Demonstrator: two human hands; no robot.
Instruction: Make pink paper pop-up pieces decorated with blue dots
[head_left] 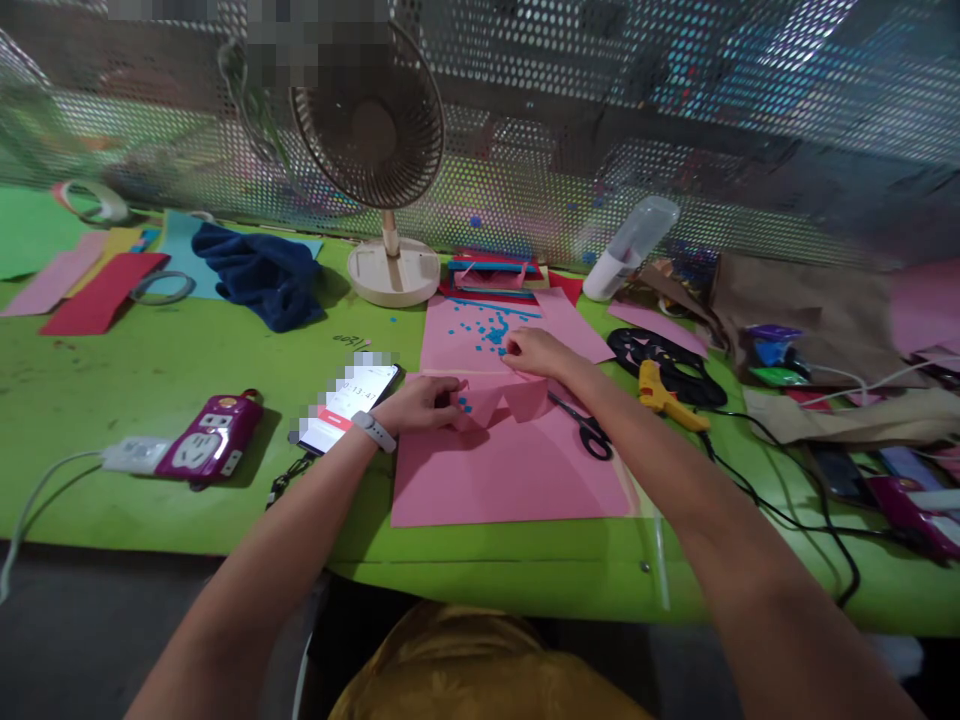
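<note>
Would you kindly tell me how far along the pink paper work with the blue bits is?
Done: the far pink sheet carries many blue bits. In hand: the left hand pinches a folded pink piece with a few blue squares, the right hand at its upper edge. Left, seemingly: the big pink sheet beneath is bare; the scissors lie idle beside it.

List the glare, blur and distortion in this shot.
Head view: soft light, the left hand shadows the pink paper; the perforated wall glares and smears; the table edge bows from lens distortion; pixelated patches mask the phone screen and above the fan.
</note>
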